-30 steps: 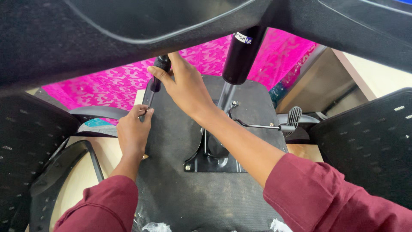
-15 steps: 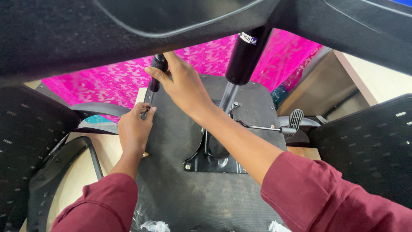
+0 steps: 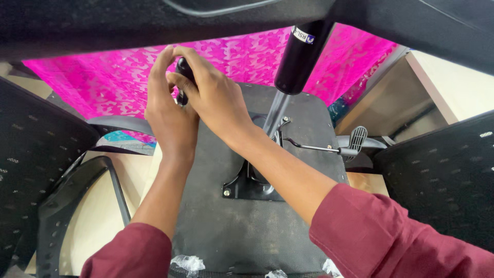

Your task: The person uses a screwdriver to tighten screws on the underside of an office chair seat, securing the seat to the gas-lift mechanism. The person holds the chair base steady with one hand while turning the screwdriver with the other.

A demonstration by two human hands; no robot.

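Black-handled screwdriver point(image 3: 183, 69) is gripped by both hands: left hand point(image 3: 167, 116) and right hand point(image 3: 216, 100) wrapped together over the upturned chair seat point(image 3: 242, 226), beside its gas cylinder point(image 3: 301, 56).

Both hands, left hand point(image 3: 167, 116) and right hand point(image 3: 216, 100), grip a black-handled tool point(image 3: 183, 72) (over the upturned chair seat point(image 3: 242, 226)).

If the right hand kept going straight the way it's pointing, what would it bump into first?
The right hand points up-left, already wrapped on the black screwdriver handle beside the left hand. Past those, probably the pink patterned cloth, though depth is unclear.
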